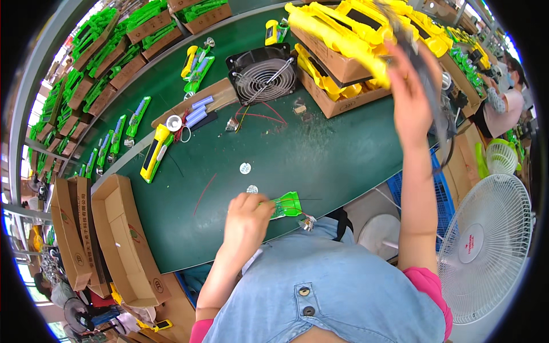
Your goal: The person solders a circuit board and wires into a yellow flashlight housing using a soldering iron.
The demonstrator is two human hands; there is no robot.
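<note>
My left hand (249, 214) is closed around the left end of a green plastic casing (290, 204) near the table's front edge. Thin wires and a small silvery lamp part (307, 223) come off that casing. Raised at the right, my right hand (410, 106) grips the end of a yellow plastic casing (369, 64), smeared by motion, over a carton of similar yellow casings (366, 14). A blurred dark strap or cable (437, 97) hangs beside the right hand and partly covers it. Two small round white discs (245, 168) lie just beyond my left hand.
A black fan (263, 77) with a wire grille stands at the back of the green table (229, 154). Left of it lie blue battery cells (197, 114) and a yellow-green assembled lamp (155, 153). An open carton (123, 240) stands left; a white fan (486, 246) stands right.
</note>
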